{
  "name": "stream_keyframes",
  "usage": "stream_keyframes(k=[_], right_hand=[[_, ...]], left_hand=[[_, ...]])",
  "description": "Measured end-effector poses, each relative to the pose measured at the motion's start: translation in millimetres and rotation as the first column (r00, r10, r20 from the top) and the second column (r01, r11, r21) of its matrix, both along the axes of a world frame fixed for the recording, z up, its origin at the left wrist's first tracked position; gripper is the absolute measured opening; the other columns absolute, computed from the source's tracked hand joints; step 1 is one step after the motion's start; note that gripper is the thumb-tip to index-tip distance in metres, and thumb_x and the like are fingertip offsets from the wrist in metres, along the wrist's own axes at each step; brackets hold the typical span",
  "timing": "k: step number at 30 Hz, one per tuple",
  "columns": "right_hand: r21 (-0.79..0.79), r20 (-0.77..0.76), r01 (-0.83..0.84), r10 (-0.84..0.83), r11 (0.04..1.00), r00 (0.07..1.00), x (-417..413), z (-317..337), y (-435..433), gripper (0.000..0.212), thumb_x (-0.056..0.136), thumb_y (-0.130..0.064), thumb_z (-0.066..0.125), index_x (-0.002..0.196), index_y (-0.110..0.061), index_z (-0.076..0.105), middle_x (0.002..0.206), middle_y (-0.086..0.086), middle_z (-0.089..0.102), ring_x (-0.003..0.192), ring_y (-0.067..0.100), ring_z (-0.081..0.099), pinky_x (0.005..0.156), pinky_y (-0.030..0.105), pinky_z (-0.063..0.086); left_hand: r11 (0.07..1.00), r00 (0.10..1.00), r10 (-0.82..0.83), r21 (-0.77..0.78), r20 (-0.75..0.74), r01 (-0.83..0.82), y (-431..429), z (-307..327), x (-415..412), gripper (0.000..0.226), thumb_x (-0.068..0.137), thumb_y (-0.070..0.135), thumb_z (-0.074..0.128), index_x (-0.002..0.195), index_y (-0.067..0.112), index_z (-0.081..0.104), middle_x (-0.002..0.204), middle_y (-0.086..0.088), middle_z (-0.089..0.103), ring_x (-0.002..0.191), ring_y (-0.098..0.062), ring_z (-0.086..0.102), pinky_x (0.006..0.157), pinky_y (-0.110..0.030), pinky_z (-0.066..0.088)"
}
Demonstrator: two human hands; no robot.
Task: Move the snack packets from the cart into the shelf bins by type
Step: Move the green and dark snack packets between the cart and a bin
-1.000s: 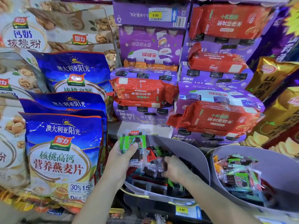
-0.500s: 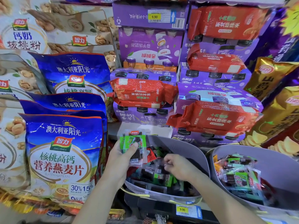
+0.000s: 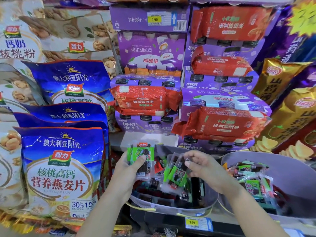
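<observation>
My left hand (image 3: 127, 166) grips a small stack of green-labelled snack packets (image 3: 142, 155), held upright above the left grey shelf bin (image 3: 171, 207). My right hand (image 3: 200, 165) pinches a couple of similar green packets (image 3: 177, 173) by their top edge, lifted just above the pile of dark, green and red packets inside that bin. A second grey bin (image 3: 282, 166) on the right holds more of the same mixed packets (image 3: 251, 182). The cart is out of view.
Blue oatmeal bags (image 3: 61, 168) hang close to my left forearm. Purple drink boxes (image 3: 148, 48) and red rice packs (image 3: 222, 124) are stacked behind the bins. Gold chip bags (image 3: 290, 113) lean at the right. A yellow price tag (image 3: 192, 222) sits under the left bin.
My right hand has come up out of the left bin with green packets pinched in it. The left hand has stayed in place with its stack.
</observation>
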State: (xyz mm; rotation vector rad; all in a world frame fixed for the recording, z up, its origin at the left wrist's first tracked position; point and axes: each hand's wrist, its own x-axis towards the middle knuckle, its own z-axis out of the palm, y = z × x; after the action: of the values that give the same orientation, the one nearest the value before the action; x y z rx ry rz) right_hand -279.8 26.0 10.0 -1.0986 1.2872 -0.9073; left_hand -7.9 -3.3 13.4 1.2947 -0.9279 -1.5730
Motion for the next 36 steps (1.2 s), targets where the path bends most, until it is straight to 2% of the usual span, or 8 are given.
stream_keyframes(k=[7,10,13,18,25,28,32,36], right_hand=[[0.073,0.393,0.002,-0.031,0.997,0.919,25.3,4.4,-3.5,0.024,0.095,-0.003,0.062,0.119,-0.002,0.065,0.106,0.016,0.07,0.092,0.03,0.066,0.079,0.043,0.06],[0.091,0.32,0.048,-0.075,0.995,0.945,38.9,7.8,-9.7,0.019,0.1,0.003,0.057,0.119,0.0,0.064,0.104,0.015,0.07,0.088,0.032,0.059,0.085,0.052,0.057],[0.095,0.254,0.078,-0.099,0.992,0.962,50.4,12.6,-14.5,0.016,0.1,0.004,0.059,0.114,0.0,0.066,0.098,0.014,0.071,0.077,0.026,0.062,0.076,0.045,0.061],[0.071,0.176,0.113,-0.124,0.991,0.977,60.3,13.5,-18.9,0.014,0.095,0.003,0.068,0.108,0.0,0.072,0.095,0.014,0.073,0.076,0.022,0.071,0.068,0.035,0.061],[0.152,0.262,0.053,-0.092,0.987,0.961,31.4,5.6,-29.8,0.026,0.09,-0.014,0.076,0.113,-0.003,0.071,0.102,0.017,0.076,0.088,0.035,0.075,0.076,0.041,0.064],[0.245,-0.157,0.064,-0.025,0.967,0.987,8.4,-13.7,-31.6,0.021,0.093,-0.018,0.076,0.109,-0.007,0.07,0.1,0.018,0.076,0.084,0.03,0.077,0.082,0.046,0.064],[0.347,-0.743,-0.071,0.32,0.935,0.588,6.1,-32.6,-31.1,0.034,0.095,-0.036,0.073,0.1,-0.003,0.068,0.08,0.014,0.074,0.063,0.024,0.067,0.066,0.038,0.06],[0.355,-0.892,-0.126,0.376,0.926,0.25,21.8,-38.5,-29.4,0.027,0.094,-0.033,0.07,0.083,-0.012,0.056,0.065,-0.002,0.056,0.075,0.026,0.068,0.054,0.029,0.04]], left_hand=[[0.991,0.995,-0.084,0.099,-0.053,0.089,11.2,4.6,-10.0,0.027,0.101,0.022,0.07,0.122,0.039,0.072,0.126,0.006,0.076,0.128,-0.021,0.067,0.099,-0.048,0.056],[0.98,0.986,-0.116,0.145,-0.116,0.133,14.7,11.7,-14.2,0.024,0.095,0.041,0.073,0.119,0.043,0.076,0.129,0.007,0.075,0.128,-0.021,0.067,0.109,-0.053,0.051],[0.978,0.981,-0.15,0.123,-0.124,0.166,14.5,13.5,-12.6,0.052,0.08,0.053,0.084,0.127,0.035,0.073,0.127,0.001,0.077,0.121,-0.025,0.072,0.107,-0.056,0.054],[0.961,0.966,-0.255,0.098,-0.043,0.258,15.5,11.7,-4.3,0.058,0.085,0.011,0.088,0.135,0.02,0.061,0.122,-0.01,0.078,0.112,-0.031,0.076,0.099,-0.056,0.06],[0.979,0.981,-0.179,0.083,-0.068,0.185,13.0,6.3,3.2,0.054,0.087,0.003,0.082,0.135,0.018,0.061,0.12,-0.012,0.078,0.112,-0.033,0.075,0.105,-0.06,0.054],[0.988,0.987,-0.136,0.064,-0.086,0.142,11.1,2.7,9.2,0.057,0.086,0.006,0.084,0.136,0.021,0.06,0.121,-0.009,0.078,0.112,-0.028,0.075,0.105,-0.057,0.055],[0.995,0.987,-0.093,0.032,-0.134,0.098,7.8,-0.9,12.1,0.065,0.075,0.014,0.089,0.134,0.022,0.062,0.123,-0.01,0.077,0.112,-0.029,0.076,0.095,-0.051,0.062],[0.996,0.979,-0.078,0.025,-0.19,0.085,5.5,-2.3,13.7,0.065,0.072,0.016,0.089,0.132,0.023,0.065,0.123,-0.01,0.078,0.111,-0.029,0.076,0.081,-0.039,0.065]])
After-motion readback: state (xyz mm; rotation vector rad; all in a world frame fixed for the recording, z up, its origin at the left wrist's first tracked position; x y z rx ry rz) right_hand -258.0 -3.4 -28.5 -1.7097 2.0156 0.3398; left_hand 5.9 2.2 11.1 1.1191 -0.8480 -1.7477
